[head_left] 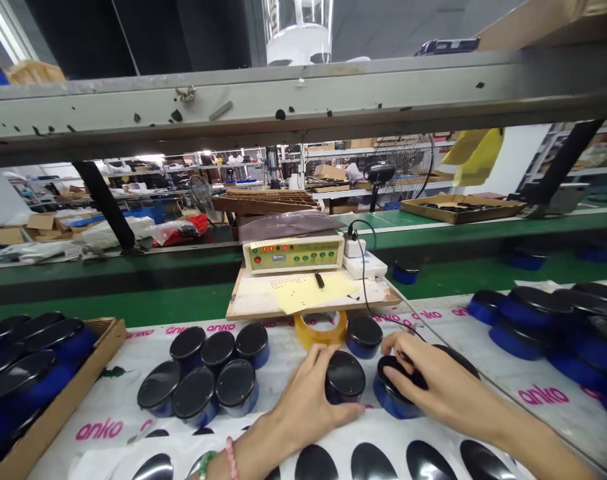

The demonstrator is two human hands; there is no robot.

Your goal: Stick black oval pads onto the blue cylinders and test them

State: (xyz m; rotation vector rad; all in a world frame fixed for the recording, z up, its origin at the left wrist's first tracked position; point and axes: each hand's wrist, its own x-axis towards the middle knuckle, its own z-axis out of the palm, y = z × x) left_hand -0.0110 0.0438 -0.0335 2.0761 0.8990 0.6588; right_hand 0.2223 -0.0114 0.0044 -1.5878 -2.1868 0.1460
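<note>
My left hand [308, 393] curves around the left side of a short round piece [345, 377] with a glossy black top, fingers behind and thumb in front. My right hand [428, 380] is closed at a second round blue and black piece [398, 397], its thumb on the black top and its fingers bent at the far edge. Something small and dark shows between those fingers; I cannot make it out. Another such piece [364, 337] stands just beyond. In front lies a white sheet [288, 460] with black discs [316, 463].
Several more pieces [193, 393] stand left; others fill a cardboard box [110, 347] and pile up at right [538, 320]. Behind are a tape roll [303, 333], an electronic box [293, 257] on a board and a black cable [364, 280]. A metal shelf beam [233, 100] crosses overhead.
</note>
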